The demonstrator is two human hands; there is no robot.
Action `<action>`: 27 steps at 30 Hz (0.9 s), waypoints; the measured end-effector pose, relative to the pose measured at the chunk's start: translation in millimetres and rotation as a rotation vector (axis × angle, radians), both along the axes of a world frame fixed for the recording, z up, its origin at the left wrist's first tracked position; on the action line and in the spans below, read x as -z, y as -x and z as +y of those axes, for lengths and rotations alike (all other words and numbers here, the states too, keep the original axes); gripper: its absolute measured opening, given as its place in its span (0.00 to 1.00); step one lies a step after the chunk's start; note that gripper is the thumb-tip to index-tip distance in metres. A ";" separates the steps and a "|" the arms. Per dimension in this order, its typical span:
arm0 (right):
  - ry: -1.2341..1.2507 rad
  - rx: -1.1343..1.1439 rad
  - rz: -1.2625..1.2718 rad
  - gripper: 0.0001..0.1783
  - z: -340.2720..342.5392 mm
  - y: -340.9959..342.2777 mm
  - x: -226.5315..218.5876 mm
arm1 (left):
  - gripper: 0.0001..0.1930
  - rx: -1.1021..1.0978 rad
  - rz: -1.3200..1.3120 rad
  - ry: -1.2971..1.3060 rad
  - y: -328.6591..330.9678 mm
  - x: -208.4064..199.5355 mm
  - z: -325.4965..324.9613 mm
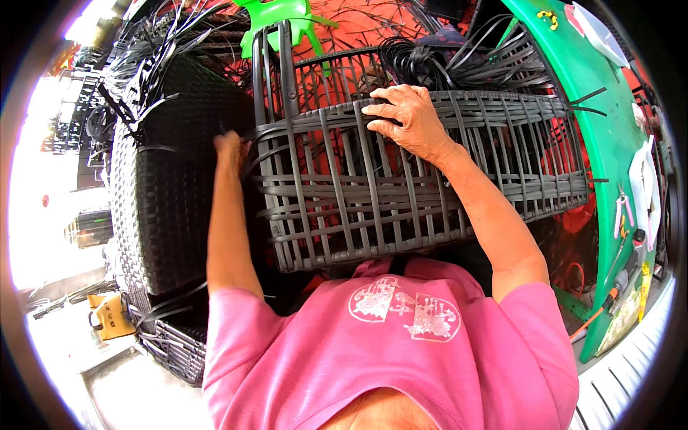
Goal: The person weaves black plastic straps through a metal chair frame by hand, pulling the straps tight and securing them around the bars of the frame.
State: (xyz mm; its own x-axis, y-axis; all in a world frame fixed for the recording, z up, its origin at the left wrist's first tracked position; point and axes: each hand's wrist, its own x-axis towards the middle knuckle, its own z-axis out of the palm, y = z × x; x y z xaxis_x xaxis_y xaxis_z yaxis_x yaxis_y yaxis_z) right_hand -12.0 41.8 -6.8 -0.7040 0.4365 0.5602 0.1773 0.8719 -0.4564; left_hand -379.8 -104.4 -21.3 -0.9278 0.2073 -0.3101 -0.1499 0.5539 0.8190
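Observation:
A black wicker frame (351,190), woven partway with flat plastic strips over upright bars, lies across in front of my chest. My right hand (410,120) rests on its upper edge, fingers spread and pointing left, their tips touching the strips. Near the frame's left end is my left hand (231,149), blurred against the dark background. I cannot make out its fingers or whether they hold a strip. Loose strip ends stick out at the frame's right side. Close on the left stands a densely woven black wicker piece (168,179).
Bundles of black strips (494,64) lie behind the frame. A green plastic stool (283,18) stands on the red floor (358,32). Along the right runs a green table (573,72) with pink-handled pliers (623,213) and a screwdriver-like tool (610,295). A yellow box (112,315) sits lower left.

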 end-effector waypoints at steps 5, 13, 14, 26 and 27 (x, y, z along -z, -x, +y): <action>-0.034 0.017 0.004 0.15 1.1 -5.1 -0.3 | 0.17 -0.265 -0.384 -0.150 -44.5 121.0 -133.7; -0.049 0.011 -0.043 0.16 -0.3 -6.4 0.3 | 0.23 -0.404 -0.510 -0.123 -97.1 184.4 -275.6; -0.046 0.003 -0.039 0.16 -0.2 -5.0 0.6 | 0.24 -0.411 -0.508 -0.060 -103.7 186.1 -297.7; -0.070 0.032 -0.059 0.17 4.2 6.2 16.4 | 0.26 0.201 -0.173 -0.187 -145.5 8.4 -154.4; -0.076 0.039 -0.077 0.18 4.0 7.0 16.6 | 0.28 0.288 -0.195 -0.220 -151.8 -1.1 -142.0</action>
State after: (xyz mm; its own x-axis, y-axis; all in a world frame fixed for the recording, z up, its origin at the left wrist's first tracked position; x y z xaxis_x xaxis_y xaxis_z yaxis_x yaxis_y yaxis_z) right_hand -19.0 45.8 -23.4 -0.7294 0.4225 0.5380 0.2438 0.8954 -0.3726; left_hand -228.0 -246.4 -20.1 -0.7506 0.5308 -0.3935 -0.1782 0.4109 0.8941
